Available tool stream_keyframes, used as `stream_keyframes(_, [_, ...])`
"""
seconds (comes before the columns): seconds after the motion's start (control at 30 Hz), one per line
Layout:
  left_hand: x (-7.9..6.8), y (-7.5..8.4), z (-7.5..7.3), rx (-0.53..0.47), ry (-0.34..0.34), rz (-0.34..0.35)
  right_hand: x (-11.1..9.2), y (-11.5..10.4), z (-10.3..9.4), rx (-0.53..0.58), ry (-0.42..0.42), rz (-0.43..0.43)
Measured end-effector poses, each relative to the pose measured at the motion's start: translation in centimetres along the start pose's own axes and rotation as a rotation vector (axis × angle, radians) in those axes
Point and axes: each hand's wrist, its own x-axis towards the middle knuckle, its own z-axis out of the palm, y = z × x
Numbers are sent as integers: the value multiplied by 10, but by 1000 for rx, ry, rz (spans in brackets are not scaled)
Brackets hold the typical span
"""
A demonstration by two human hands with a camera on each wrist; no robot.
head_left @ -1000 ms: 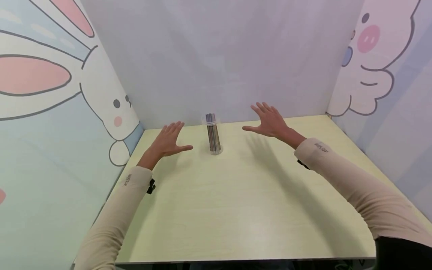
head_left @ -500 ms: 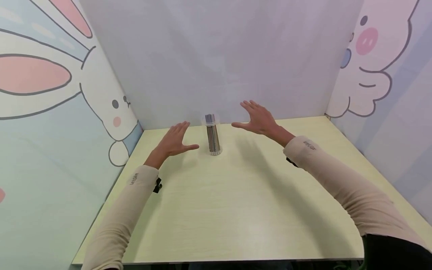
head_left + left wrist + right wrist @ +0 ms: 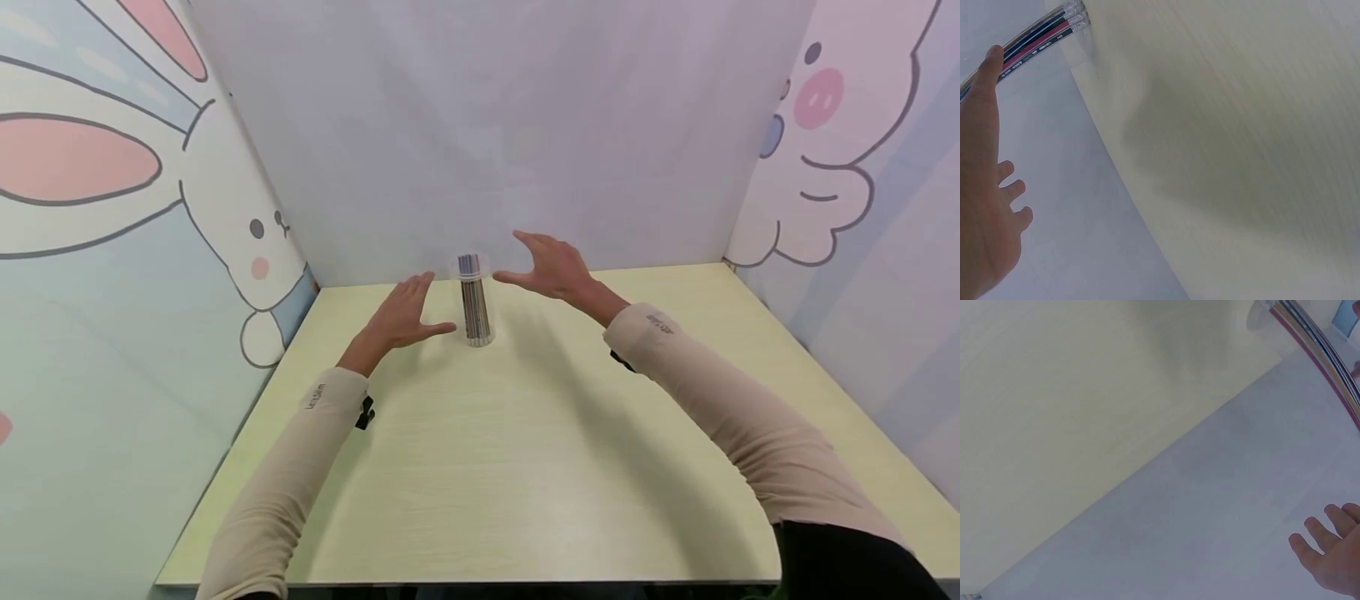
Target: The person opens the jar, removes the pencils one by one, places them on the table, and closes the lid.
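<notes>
A clear cylindrical container (image 3: 491, 321) packed with slim pencils (image 3: 475, 302) stands upright near the back of the table. My left hand (image 3: 402, 315) hovers at its left side, thumb stretched toward it and fingers extended. On the other side, my right hand (image 3: 551, 268) is raised with fingers spread and the thumb near the container's upper part. Contact with the container is not visible for either hand. In the left wrist view the pencils (image 3: 1035, 44) show dark, red and blue barrels behind the thumb; the right wrist view shows pencils (image 3: 1319, 347) at the upper right.
The pale wooden table (image 3: 510, 467) reaches back to a plain greyish wall (image 3: 495, 125). Side walls carry cartoon drawings, a rabbit (image 3: 232, 217) at left and a pink-nosed animal (image 3: 817, 142) at right. Both arms cast shadows on the table.
Both hands have moved inward toward the container, the left hand rightward and the right hand leftward. The container and pencils stay in place.
</notes>
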Motion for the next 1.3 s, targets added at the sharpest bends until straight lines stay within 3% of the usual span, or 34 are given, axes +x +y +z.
stream_keyframes(0.63, [12, 15, 29, -127, 22, -55, 18, -35, 15, -30, -70, -22])
stream_keyframes(1.3, [22, 32, 40, -319, 67, -38, 22, -55, 22, -44, -38, -14])
